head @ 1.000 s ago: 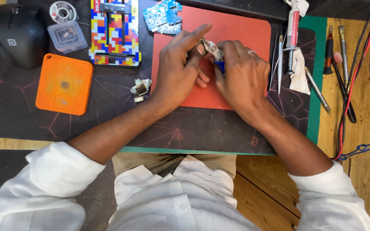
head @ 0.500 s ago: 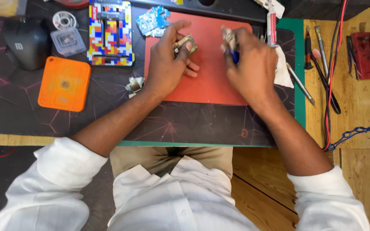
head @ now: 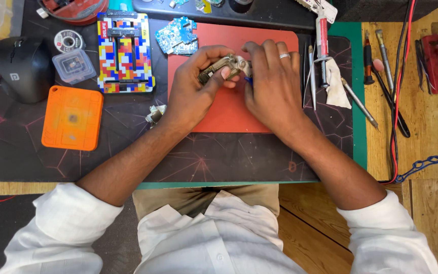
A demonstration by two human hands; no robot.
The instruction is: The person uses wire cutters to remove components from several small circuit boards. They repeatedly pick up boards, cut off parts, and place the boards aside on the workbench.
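I hold a small metal part (head: 222,67) above the upper edge of the red mat (head: 229,109), and both hands meet on it. My left hand (head: 194,94) clamps the part between thumb and fingers; my right hand (head: 272,86) closes on its right end, where a bit of blue shows under the fingers, though I cannot tell what that blue piece is. I judge the step in hand to be close work on the part itself, held off the mat.

Left of the red mat lie a blue circuit board (head: 178,36), a multicoloured holder (head: 124,52), an orange pad (head: 72,117) and a crumpled foil scrap (head: 155,114). Right of the mat lie tweezers (head: 312,76) and a syringe (head: 323,43).

The next move calls for a steady left grip and fine control from the right fingertips, kept over the mat so a dropped piece stays findable
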